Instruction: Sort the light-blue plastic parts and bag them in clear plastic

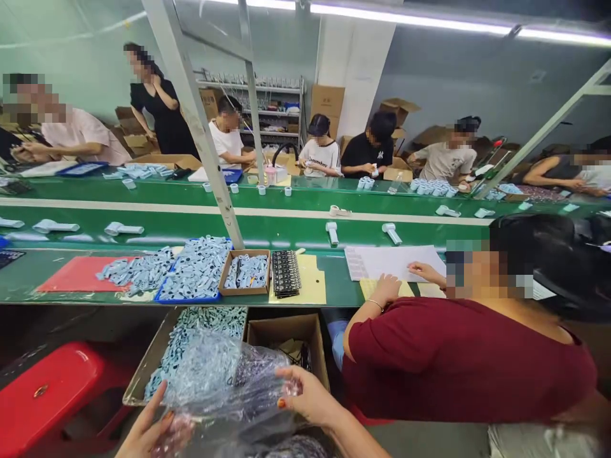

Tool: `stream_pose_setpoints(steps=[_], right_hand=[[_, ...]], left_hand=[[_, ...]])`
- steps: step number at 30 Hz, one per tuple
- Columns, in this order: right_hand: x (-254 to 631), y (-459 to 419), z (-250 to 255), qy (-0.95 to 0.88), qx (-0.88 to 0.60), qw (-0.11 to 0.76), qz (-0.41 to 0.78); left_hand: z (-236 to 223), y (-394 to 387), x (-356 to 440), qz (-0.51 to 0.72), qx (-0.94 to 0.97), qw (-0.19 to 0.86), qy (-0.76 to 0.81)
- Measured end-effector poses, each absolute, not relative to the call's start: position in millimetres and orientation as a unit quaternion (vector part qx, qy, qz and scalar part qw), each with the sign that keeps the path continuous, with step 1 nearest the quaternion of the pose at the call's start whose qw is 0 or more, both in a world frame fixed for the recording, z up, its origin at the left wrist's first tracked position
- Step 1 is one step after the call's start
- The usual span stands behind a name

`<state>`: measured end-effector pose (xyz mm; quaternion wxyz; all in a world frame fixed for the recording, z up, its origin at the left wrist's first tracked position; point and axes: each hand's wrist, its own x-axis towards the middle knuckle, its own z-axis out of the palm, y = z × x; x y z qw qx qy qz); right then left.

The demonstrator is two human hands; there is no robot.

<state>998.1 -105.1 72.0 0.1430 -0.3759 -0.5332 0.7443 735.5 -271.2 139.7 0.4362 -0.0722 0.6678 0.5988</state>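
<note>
1. Left hand (150,432) grips the clear bag (224,381) from below, fingers curled into the plastic
2. Right hand (305,397) pinches the bag's upper edge
3. Bag hangs low, over a box (286,334) of parts

Clear plastic bag (224,381); pale blue parts in blue tray (191,296); green bench (338,289), red mat (76,275) at left edge; red stool (48,388); co-worker's maroon shirt (458,362)

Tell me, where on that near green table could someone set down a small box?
Bare patches: the red mat left of the blue parts pile, and the yellow sheet right of the black stack. The stretch holding the blue tray and cardboard box is crowded. Both hands, left hand and right hand, grip a plastic bag.
</note>
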Motion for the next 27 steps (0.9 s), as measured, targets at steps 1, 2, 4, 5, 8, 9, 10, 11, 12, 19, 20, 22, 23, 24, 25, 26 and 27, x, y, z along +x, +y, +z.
stream_pose_setpoints(steps=[1, 2, 4, 5, 8, 9, 10, 11, 12, 19, 20, 22, 23, 24, 25, 26, 27], right_hand=[[996.3, -102.8, 77.2, -0.572, -0.384, 0.146, 0.71], [993.9, -100.5, 82.4, -0.62, -0.397, 0.144, 0.661], [987.7, -95.5, 91.5, -0.7, -0.43, 0.134, 0.554], [984.4, -92.4, 95.3, -0.721, -0.445, 0.13, 0.515], [975.2, -77.9, 104.7, -0.734, -0.477, 0.146, 0.461], [972.3, -71.1, 107.8, -0.737, -0.479, 0.161, 0.449], [969.2, -63.4, 111.0, -0.74, -0.476, 0.178, 0.442], [965.9, -55.1, 114.2, -0.742, -0.466, 0.193, 0.442], [962.1, -46.6, 117.3, -0.742, -0.454, 0.205, 0.448], [918.7, -5.8, 124.6, -0.677, -0.444, 0.242, 0.535], [909.6, -3.9, 122.4, -0.665, -0.449, 0.255, 0.54], [890.9, -1.5, 115.0, -0.646, -0.463, 0.279, 0.539], [882.2, -0.5, 110.0, -0.641, -0.472, 0.286, 0.534], [874.6, 0.9, 104.2, -0.638, -0.481, 0.29, 0.527], [868.4, 2.8, 97.9, -0.638, -0.49, 0.291, 0.518], [864.0, 5.3, 91.4, -0.642, -0.498, 0.289, 0.507], [861.2, 8.4, 85.0, -0.648, -0.504, 0.283, 0.495]], left_hand=[[152.1, -256.9, 736.2, 0.601, -0.068, 0.43, 0.67], [163.0, -243.2, 736.1, 0.6, -0.06, 0.434, 0.669], [178.1, -220.7, 732.1, 0.596, -0.035, 0.436, 0.673], [182.0, -212.5, 727.5, 0.595, -0.01, 0.442, 0.671], [180.6, -200.4, 702.8, 0.564, 0.136, 0.472, 0.664], [177.2, -199.1, 691.6, 0.525, 0.206, 0.475, 0.675], [173.2, -198.5, 679.6, 0.47, 0.287, 0.462, 0.696], [169.3, -198.1, 667.1, 0.404, 0.37, 0.43, 0.718], [166.1, -197.7, 654.7, 0.34, 0.444, 0.382, 0.736], [169.7, -187.9, 591.2, 0.45, 0.457, 0.361, 0.677], [168.0, -185.1, 589.6, 0.499, 0.402, 0.436, 0.632], [157.8, -178.7, 593.8, 0.547, 0.289, 0.554, 0.557], [149.8, -175.8, 598.9, 0.548, 0.237, 0.589, 0.545], [140.7, -173.5, 605.2, 0.541, 0.191, 0.609, 0.548], [131.1, -172.5, 611.7, 0.53, 0.151, 0.618, 0.561], [121.8, -173.0, 617.4, 0.52, 0.118, 0.622, 0.573], [113.1, -175.3, 621.6, 0.515, 0.092, 0.622, 0.583]])
